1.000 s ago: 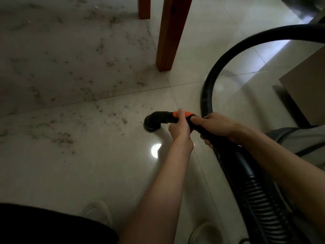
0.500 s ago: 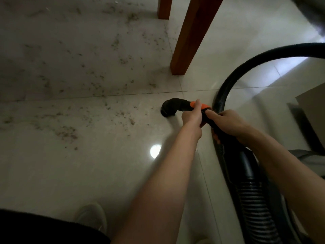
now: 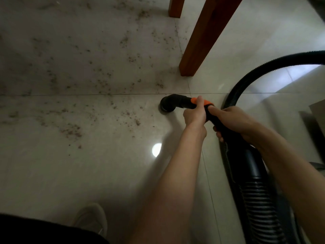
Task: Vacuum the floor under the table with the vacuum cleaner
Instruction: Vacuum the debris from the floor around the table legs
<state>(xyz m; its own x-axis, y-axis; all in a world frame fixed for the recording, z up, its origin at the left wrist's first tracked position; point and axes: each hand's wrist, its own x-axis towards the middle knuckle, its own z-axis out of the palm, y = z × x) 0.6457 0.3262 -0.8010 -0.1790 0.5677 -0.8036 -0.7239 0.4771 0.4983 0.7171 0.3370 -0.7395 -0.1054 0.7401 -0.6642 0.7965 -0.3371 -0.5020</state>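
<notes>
Vacuum nozzle (image 3: 167, 104) on floor (image 3: 88, 164); left hand (image 3: 194, 116), right hand (image 3: 232, 120) gripping wand.

Pale tiled floor (image 3: 105, 173) carries scattered crumbs (image 3: 72, 129), table legs (image 3: 202, 41), vacuum nozzle (image 3: 167, 106).

A round bright light reflection (image 3: 156, 149) shines on the tile. Nearer the camera from it, a pale shoe (image 3: 91, 221) stands beside a dark garment (image 3: 44, 231) at the bottom edge. Far right of the reflection, a beige box (image 3: 318, 110) is cut by the frame.
</notes>
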